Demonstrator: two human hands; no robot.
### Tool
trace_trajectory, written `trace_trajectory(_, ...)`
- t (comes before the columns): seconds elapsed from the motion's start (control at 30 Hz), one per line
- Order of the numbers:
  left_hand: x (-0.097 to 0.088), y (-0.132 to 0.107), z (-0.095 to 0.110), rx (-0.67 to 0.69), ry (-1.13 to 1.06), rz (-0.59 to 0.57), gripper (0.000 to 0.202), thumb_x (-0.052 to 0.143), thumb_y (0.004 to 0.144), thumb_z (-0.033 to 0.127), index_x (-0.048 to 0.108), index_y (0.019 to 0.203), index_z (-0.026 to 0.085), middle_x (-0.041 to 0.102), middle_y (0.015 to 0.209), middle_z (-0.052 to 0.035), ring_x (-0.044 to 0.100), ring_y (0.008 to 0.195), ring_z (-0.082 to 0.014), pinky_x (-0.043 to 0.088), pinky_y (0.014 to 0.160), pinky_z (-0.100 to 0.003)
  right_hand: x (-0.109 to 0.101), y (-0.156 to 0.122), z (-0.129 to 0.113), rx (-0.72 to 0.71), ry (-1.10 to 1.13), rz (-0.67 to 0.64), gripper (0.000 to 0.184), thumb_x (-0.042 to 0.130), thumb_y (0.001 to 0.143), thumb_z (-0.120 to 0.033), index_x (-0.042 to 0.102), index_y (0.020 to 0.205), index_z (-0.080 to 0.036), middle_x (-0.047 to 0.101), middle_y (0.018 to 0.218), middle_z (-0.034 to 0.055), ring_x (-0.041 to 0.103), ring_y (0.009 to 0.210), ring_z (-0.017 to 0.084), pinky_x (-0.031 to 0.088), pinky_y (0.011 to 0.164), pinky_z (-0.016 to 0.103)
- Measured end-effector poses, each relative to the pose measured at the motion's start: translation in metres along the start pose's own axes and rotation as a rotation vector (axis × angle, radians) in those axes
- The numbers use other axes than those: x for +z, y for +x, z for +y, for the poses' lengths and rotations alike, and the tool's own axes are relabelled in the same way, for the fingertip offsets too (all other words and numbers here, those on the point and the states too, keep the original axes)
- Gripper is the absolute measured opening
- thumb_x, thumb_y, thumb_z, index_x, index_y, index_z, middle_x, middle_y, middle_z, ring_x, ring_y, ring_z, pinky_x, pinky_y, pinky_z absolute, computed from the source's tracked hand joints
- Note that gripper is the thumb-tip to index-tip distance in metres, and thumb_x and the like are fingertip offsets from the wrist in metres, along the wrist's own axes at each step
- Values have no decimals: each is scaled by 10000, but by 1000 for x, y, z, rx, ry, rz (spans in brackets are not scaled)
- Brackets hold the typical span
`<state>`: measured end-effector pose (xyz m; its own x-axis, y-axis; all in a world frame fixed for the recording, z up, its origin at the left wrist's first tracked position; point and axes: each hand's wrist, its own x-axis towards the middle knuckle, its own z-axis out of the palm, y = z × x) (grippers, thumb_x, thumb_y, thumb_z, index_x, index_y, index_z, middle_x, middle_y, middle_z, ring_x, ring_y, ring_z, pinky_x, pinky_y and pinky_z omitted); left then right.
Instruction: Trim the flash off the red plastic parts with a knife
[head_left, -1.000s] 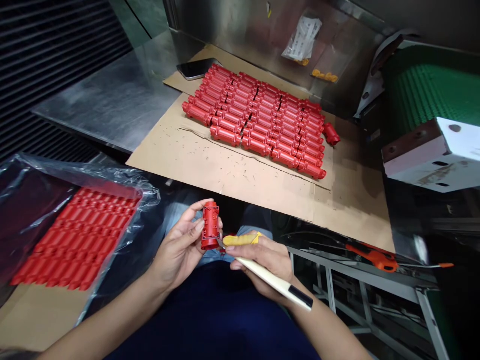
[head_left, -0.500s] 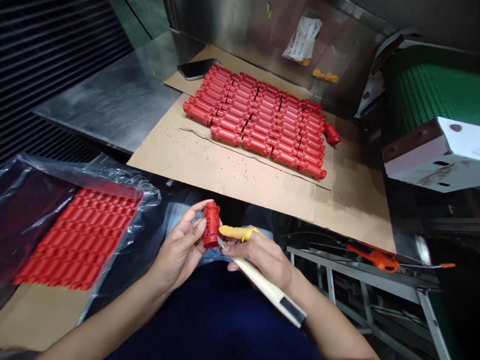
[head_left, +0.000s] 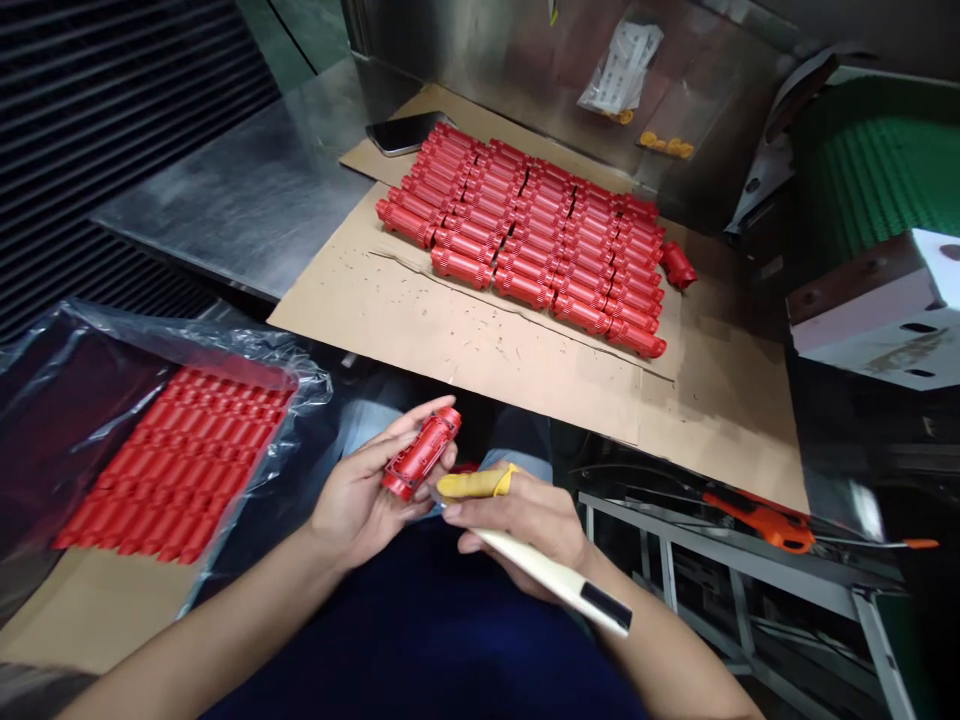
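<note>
Tilted red part [head_left: 421, 453] sits in the left hand [head_left: 356, 500], grip clamped on it between thumb and fingers, top end up-right, over the lap short of the table [head_left: 225, 200] edge. The right hand [head_left: 525, 515] grip is closed round a cream-handled knife [head_left: 559, 585], yellow-capped finger [head_left: 472, 484] just beside the part's lower end. Well apart, rows of red parts [head_left: 525, 230] lie on cardboard [head_left: 487, 350]; more in a plastic bag [head_left: 187, 460] at left.

Left hand [head_left: 360, 500] cups palm-up beside the clenched right hand [head_left: 525, 520] (forefinger extended leftward).
</note>
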<state>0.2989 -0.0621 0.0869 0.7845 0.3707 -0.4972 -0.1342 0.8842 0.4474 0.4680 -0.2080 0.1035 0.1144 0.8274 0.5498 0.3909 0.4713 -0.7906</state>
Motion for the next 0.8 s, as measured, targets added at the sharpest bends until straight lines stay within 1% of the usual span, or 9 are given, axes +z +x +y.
trace_trajectory(0.07, 0, 2, 1, -102, -3, -29, 596, 661, 995, 299, 613, 1575, 172, 770, 909, -142, 518, 461, -88, 348, 375, -138, 1, 4, -2, -32, -18, -62, 435, 772, 1037, -144, 716, 1465, -190, 826, 1294, 144, 825, 1140, 247, 722, 980, 377)
trace_trajectory(0.1, 0, 3, 0, -136, -2, -34, 597, 652, 994, 303, 617, 1576, 172, 766, 894, -138, 488, 440, -79, 307, 358, -130, 0, 6, -3, -31, -25, -91, 479, 782, 1021, -113, 701, 1487, -189, 827, 1294, 139, 822, 1148, 241, 722, 980, 363)
trace_trajectory(0.23, -3, 6, -4, -164, -5, -32, 580, 657, 994, 303, 643, 1560, 180, 772, 932, -139, 523, 470, -93, 302, 357, -135, -1, 10, -3, -60, -44, -163, 545, 802, 985, -48, 679, 1504, -161, 839, 1265, 137, 808, 1170, 226, 718, 983, 329)
trace_trajectory(0.3, -4, 6, -5, -161, -8, -30, 568, 663, 994, 296, 653, 1551, 184, 778, 963, -141, 543, 481, -97, 308, 359, -138, -1, 11, -2, -87, -53, -158, 520, 801, 987, -50, 686, 1486, -144, 844, 1246, 139, 804, 1182, 225, 713, 993, 323)
trace_trajectory(0.43, -3, 5, -5, -159, -4, -22, 544, 672, 993, 293, 676, 1527, 186, 784, 992, -144, 567, 496, -101, 308, 364, -140, 1, 11, -1, -88, -59, -146, 461, 797, 989, -47, 710, 1437, -116, 843, 1241, 141, 796, 1189, 210, 698, 1014, 294)
trace_trajectory(0.57, -1, 5, -3, -149, 14, -8, 514, 684, 984, 290, 712, 1487, 184, 784, 971, -139, 558, 482, -95, 305, 366, -143, 3, 6, 1, -29, -31, -137, 431, 780, 1016, -78, 714, 1433, -168, 837, 1250, 107, 801, 1158, 186, 698, 984, 268)
trace_trajectory(0.67, 0, 5, -5, -141, 36, 16, 516, 707, 966, 316, 734, 1466, 188, 778, 930, -126, 525, 444, -81, 290, 360, -144, 2, 3, 4, -11, -34, -130, 390, 777, 1028, -115, 720, 1402, -212, 832, 1238, 89, 819, 1102, 192, 714, 959, 301)
trace_trajectory(0.73, 0, 5, -6, -134, 55, 29, 530, 720, 955, 333, 740, 1463, 188, 772, 905, -118, 508, 424, -74, 274, 355, -147, 0, 6, 5, -27, -55, -160, 335, 762, 1039, -132, 717, 1363, -206, 822, 1253, 101, 812, 1138, 216, 720, 968, 334)
trace_trajectory(0.8, 0, 5, -7, -125, 73, 38, 536, 716, 956, 342, 741, 1468, 185, 776, 919, -122, 511, 431, -77, 276, 356, -159, -4, 12, 1, -44, -121, -252, 248, 717, 1076, -172, 711, 1323, -199, 819, 1251, 107, 795, 1176, 238, 721, 983, 364)
